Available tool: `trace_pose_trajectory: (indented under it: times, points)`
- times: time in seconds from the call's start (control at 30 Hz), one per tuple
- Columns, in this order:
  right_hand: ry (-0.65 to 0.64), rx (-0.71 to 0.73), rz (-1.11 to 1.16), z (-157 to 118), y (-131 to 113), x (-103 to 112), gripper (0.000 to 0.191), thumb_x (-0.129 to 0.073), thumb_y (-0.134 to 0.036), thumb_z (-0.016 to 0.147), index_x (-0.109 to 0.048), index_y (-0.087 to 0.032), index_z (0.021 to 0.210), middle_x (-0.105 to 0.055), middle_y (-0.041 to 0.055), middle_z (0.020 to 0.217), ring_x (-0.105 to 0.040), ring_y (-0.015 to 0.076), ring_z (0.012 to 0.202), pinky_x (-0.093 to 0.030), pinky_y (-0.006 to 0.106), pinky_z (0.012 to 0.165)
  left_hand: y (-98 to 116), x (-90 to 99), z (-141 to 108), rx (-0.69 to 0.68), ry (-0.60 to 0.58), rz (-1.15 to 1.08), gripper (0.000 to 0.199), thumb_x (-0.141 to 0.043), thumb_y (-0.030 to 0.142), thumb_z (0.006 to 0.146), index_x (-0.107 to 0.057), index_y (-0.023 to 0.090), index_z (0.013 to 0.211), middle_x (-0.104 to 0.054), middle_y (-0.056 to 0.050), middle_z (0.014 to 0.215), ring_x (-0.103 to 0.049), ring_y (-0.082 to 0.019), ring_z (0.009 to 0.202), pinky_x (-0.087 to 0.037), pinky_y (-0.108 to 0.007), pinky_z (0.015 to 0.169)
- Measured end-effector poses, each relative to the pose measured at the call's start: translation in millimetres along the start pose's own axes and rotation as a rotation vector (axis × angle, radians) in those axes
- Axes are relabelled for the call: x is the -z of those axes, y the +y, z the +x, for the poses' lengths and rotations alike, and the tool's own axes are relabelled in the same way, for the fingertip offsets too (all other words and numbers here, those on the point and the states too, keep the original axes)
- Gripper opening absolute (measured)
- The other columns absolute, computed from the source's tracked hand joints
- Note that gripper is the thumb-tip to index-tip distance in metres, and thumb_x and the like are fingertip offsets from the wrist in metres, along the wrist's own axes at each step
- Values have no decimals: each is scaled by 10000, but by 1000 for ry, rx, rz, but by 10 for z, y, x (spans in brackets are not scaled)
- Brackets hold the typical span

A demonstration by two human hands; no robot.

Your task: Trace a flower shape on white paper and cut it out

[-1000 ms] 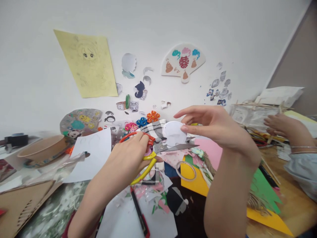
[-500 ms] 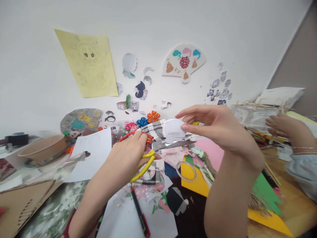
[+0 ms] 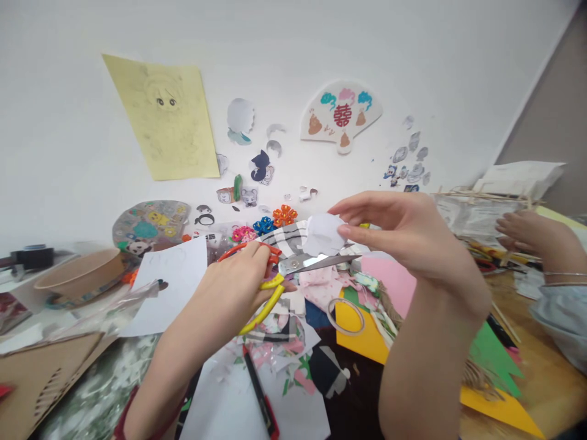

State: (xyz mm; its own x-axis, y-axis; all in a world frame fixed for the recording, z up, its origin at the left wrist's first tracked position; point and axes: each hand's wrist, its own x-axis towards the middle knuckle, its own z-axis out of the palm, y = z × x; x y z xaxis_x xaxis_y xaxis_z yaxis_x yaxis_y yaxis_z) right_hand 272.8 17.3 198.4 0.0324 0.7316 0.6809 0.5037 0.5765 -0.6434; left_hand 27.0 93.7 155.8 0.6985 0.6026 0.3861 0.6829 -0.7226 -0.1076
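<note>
White paper cutout [image 3: 323, 234] is pinched by the right hand's [image 3: 403, 229] raised fingers, just above the steel blades of the scissors [image 3: 316, 263]. The left hand [image 3: 229, 287] curls tightly round the handles, partly hiding them; whether the blades grip the paper is unclear.

white wall [image 3: 293, 49] carrying yellow sketch sheet [image 3: 160, 119], paper fan [image 3: 340, 113] | taupe wall [image 3: 550, 91] meeting it at right | wooden worktop [image 3: 550, 379] running beneath | even light falling across
</note>
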Motion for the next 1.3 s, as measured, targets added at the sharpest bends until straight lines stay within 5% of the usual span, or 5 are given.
trace_pose_trajectory:
  times: [1.3]
  points:
    - [55, -72, 54, -51, -58, -9, 241, -808, -267, 770, -787, -293, 1008, -736, 25, 907, -657, 199, 803, -542, 342, 695, -87, 24, -15, 25, -21, -12, 225, -404, 445, 980, -423, 239, 892, -566, -56, 936, -561, -232, 747, -339, -336, 590]
